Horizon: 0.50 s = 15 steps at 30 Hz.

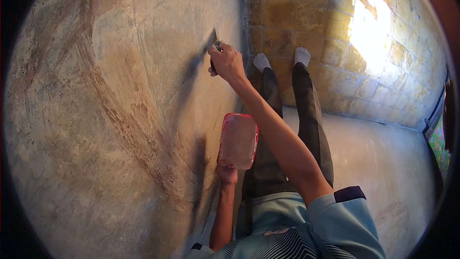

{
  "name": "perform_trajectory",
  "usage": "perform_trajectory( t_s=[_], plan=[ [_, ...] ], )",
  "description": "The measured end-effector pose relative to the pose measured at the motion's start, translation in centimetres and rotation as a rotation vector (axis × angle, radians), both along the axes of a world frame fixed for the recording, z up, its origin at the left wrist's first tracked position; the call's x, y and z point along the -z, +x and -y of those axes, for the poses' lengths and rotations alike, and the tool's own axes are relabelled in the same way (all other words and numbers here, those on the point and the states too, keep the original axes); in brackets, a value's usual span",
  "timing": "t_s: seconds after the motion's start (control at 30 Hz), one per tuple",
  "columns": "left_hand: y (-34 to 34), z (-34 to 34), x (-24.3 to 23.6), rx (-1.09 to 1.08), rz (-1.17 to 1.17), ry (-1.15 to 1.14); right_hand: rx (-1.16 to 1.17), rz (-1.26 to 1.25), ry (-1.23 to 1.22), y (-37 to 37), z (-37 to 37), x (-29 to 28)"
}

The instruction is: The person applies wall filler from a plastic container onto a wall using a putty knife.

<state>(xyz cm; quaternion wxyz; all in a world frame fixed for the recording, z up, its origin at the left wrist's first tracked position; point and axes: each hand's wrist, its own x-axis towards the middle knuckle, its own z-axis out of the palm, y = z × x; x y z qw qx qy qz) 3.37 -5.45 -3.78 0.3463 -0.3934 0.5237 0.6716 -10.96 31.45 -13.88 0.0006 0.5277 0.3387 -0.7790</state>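
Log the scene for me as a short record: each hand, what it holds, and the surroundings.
Right hand: gripping a thin-bladed scraper
Blade: pointing away from the person, close to the wall; contact unclear
Left hand: holding the near end of a red-rimmed container
Contents: grey-brown paste
Wall: on the left, patchy and streaked
Floor: yellowish-brown tiles ahead
Light: bright patch on the tiles, right

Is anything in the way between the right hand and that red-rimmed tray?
Nothing visible stands between the right hand, holding a bladed tool, and the red-rimmed tray in the left hand.
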Motion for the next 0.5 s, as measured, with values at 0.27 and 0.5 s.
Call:
perform_trajectory(
  t_s=[0.27, 0.5],
  plan=[
    [0.0, -2.6, 0.7, 0.025, -0.015, -0.253, -0.014, -0.049, 0.023, 0.0, 1.4, -1.4],
    [-2.1, -7.8, 4.2, 0.169, -0.09, -0.181, -0.197, -0.152, 0.072, 9.9, -0.1, -10.3]
  ],
)
